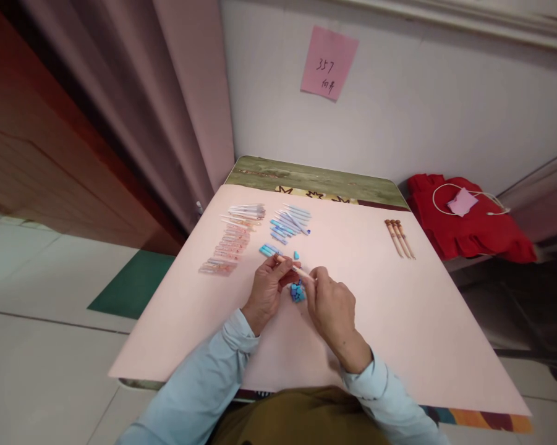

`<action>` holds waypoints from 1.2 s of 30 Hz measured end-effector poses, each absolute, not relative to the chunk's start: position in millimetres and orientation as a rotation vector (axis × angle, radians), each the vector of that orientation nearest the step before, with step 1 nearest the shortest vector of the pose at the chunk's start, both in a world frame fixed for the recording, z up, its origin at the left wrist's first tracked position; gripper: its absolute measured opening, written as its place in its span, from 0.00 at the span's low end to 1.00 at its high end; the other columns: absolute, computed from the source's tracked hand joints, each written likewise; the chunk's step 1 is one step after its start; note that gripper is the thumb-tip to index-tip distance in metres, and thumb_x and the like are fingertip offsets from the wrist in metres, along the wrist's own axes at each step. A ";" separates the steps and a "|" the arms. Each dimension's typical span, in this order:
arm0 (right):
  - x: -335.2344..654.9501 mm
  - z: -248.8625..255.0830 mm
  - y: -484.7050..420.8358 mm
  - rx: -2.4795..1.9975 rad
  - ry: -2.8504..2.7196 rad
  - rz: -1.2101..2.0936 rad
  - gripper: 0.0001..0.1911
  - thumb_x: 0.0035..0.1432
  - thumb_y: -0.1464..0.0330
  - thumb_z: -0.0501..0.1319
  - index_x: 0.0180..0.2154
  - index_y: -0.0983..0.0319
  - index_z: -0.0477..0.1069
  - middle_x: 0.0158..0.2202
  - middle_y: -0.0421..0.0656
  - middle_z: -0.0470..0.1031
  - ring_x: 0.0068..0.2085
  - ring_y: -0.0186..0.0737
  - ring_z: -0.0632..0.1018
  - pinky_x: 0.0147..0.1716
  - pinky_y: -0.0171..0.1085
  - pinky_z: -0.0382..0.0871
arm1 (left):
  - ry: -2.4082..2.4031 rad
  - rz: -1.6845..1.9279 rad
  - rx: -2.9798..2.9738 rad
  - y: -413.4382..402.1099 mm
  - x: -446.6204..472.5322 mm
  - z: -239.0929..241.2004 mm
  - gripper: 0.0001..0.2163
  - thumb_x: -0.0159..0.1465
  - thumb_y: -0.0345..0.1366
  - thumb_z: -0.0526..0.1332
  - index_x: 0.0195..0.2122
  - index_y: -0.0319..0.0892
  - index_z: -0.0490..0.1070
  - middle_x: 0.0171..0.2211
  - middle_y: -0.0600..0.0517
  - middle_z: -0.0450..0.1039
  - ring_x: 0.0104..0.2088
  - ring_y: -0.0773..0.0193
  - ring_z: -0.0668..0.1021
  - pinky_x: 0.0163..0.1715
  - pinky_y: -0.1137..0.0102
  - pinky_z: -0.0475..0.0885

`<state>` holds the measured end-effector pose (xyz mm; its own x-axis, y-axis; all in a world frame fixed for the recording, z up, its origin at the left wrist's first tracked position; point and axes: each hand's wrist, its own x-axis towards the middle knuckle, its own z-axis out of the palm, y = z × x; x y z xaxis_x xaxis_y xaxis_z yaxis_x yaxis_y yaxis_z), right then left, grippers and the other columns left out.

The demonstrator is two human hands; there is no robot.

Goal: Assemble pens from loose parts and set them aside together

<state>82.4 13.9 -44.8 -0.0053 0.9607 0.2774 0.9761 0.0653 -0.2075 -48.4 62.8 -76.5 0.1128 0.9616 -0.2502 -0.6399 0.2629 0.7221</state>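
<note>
My left hand (266,287) and my right hand (332,304) are closed on a slim, pale pen-like stick (305,274) above the middle of the table. The left fingers pinch its far end, and the right fingers grip its near end. Just beyond my left fingertips lie light blue tube pieces (269,250). A small turquoise piece (296,254) rests by itself past the stick. Between my hands is a little pile of small blue pieces (297,292), partly hidden by the fingers.
Rows of clear pinkish pen parts (232,244) lie at the left, with blue tubes (290,222) beside them. Several brown-topped pens (399,239) lie at the right. The table (389,346) has a pale pink cover. Red cloth (482,232) with a white cable is beyond its right edge.
</note>
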 end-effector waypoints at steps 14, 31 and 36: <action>88.6 -40.6 17.5 -1.955 -2.029 0.034 0.18 0.72 0.62 0.49 0.32 0.59 0.70 0.29 0.40 0.79 0.25 0.36 0.73 0.26 0.36 0.45 | 0.769 1.232 0.519 61.0 -45.4 -75.5 0.13 0.54 0.37 0.72 0.31 0.40 0.68 0.34 0.51 0.79 0.31 0.67 0.80 0.35 0.71 0.75; 112.2 -29.4 44.5 -1.797 -1.802 0.341 0.22 0.71 0.59 0.48 0.30 0.58 0.73 0.26 0.39 0.79 0.26 0.35 0.77 0.25 0.33 0.54 | 0.870 1.249 0.557 80.5 -23.9 -50.5 0.15 0.51 0.41 0.74 0.31 0.40 0.70 0.32 0.51 0.79 0.30 0.67 0.79 0.36 0.71 0.74; 126.4 -27.2 55.0 -1.761 -1.749 0.615 0.25 0.71 0.56 0.46 0.29 0.57 0.74 0.20 0.36 0.75 0.24 0.36 0.77 0.24 0.32 0.57 | 0.929 1.212 0.645 93.4 -9.0 -46.4 0.13 0.53 0.41 0.73 0.30 0.40 0.71 0.28 0.52 0.78 0.29 0.66 0.79 0.35 0.71 0.74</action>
